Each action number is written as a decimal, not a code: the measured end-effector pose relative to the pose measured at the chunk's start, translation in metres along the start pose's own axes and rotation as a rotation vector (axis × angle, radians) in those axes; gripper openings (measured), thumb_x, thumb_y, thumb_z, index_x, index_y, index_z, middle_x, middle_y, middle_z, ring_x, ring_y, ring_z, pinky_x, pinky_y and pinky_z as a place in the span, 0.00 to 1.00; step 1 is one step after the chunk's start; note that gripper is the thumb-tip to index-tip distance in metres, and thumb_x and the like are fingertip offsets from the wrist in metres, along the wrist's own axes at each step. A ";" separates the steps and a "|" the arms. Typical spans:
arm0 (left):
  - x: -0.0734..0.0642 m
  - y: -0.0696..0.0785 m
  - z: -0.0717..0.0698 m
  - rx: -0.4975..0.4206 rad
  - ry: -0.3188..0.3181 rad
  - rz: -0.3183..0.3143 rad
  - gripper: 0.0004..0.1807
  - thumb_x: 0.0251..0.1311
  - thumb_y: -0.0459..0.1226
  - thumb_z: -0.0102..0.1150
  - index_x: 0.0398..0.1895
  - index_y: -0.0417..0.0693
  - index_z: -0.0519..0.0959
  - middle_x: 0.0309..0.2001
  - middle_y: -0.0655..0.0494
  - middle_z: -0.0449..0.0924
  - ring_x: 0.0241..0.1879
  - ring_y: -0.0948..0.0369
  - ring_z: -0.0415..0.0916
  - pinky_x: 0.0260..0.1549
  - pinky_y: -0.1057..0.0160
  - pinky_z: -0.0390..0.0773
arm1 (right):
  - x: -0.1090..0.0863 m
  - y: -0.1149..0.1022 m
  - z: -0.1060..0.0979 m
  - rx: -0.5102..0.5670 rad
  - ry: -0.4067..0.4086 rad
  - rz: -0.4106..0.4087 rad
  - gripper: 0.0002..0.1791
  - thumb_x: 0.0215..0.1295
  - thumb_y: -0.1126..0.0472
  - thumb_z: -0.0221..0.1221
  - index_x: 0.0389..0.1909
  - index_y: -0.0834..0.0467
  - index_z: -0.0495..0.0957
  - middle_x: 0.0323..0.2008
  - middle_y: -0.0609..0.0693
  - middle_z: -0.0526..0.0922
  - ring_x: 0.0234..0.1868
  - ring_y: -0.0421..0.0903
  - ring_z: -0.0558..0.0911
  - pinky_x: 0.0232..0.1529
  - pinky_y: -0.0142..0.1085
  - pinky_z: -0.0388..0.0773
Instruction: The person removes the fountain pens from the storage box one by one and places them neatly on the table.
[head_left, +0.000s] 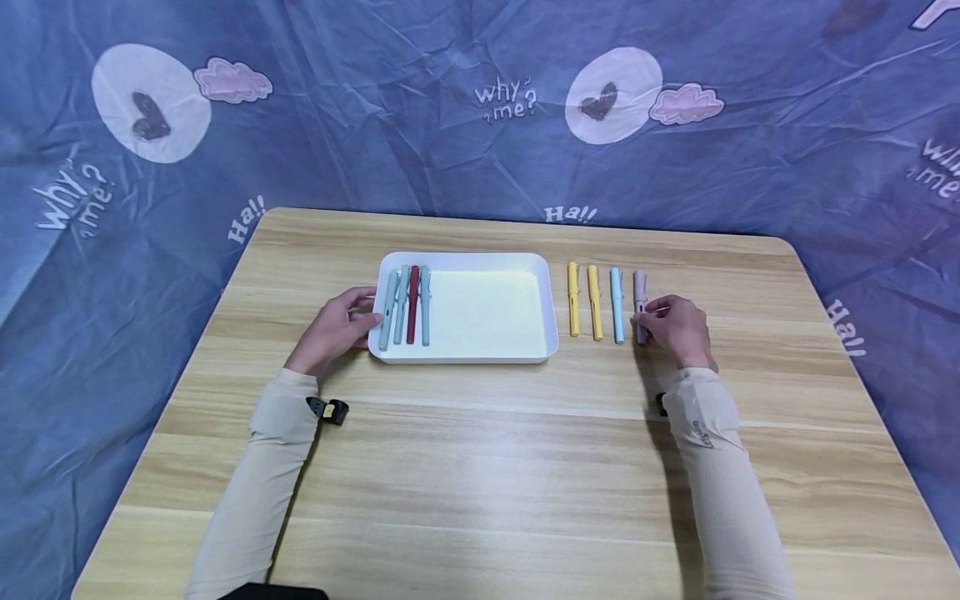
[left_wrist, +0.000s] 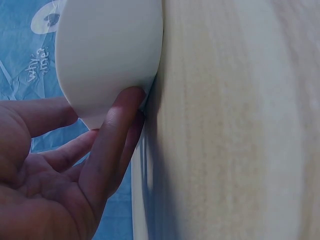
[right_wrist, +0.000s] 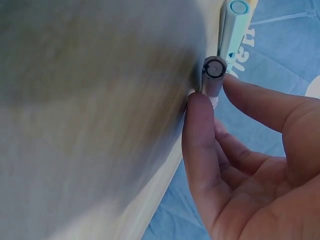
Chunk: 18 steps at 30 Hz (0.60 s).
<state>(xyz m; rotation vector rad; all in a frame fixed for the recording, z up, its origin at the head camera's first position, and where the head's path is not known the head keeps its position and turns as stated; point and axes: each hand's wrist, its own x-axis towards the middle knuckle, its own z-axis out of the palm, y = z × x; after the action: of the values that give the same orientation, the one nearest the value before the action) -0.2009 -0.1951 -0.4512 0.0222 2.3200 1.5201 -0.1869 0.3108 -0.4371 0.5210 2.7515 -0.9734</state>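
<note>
Pinching a lavender pen (head_left: 640, 285) with narrowed right hand (head_left: 678, 329): likely light, stiff, slick, best taken mid-barrel. Gripping white tray (head_left: 487, 312) with wider-spread left hand (head_left: 333, 329).

Table (head_left: 487, 492): pale wood with streaky grain running crosswise, far corners rounded
Cloth (head_left: 420, 167): blue, wrinkled, behind the table and showing along both its sides
Ovals (head_left: 153, 79): two, white, each with a dark heart (head_left: 151, 118) inside
Clouds (head_left: 232, 81): two, pink, one at the right edge of each oval
Lettering (head_left: 506, 100): white, "why me?" and "Ha!!", each repeated across the cloth
</note>
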 end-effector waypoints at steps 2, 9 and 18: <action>0.000 0.000 0.000 0.002 0.000 -0.001 0.32 0.77 0.34 0.54 0.80 0.39 0.58 0.68 0.35 0.69 0.62 0.43 0.75 0.40 0.64 0.86 | -0.001 -0.001 -0.001 -0.001 0.002 0.008 0.21 0.73 0.56 0.64 0.58 0.68 0.78 0.50 0.65 0.84 0.30 0.42 0.83 0.31 0.33 0.76; 0.001 0.000 0.000 0.013 0.001 -0.003 0.32 0.77 0.34 0.54 0.80 0.39 0.58 0.68 0.35 0.69 0.62 0.43 0.74 0.41 0.63 0.86 | -0.004 -0.005 -0.005 0.004 0.019 0.019 0.26 0.74 0.54 0.59 0.63 0.67 0.75 0.56 0.68 0.81 0.45 0.55 0.82 0.39 0.39 0.77; 0.001 -0.001 0.000 0.016 0.002 0.009 0.32 0.77 0.34 0.54 0.80 0.38 0.59 0.68 0.34 0.70 0.62 0.42 0.75 0.40 0.63 0.86 | -0.009 -0.008 -0.009 0.022 0.009 -0.019 0.31 0.76 0.52 0.57 0.70 0.68 0.69 0.59 0.69 0.79 0.50 0.59 0.81 0.44 0.43 0.78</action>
<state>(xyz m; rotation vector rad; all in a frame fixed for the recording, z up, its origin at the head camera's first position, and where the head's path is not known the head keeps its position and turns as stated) -0.2012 -0.1955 -0.4523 0.0353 2.3364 1.5063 -0.1824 0.3085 -0.4227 0.5055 2.7614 -1.0097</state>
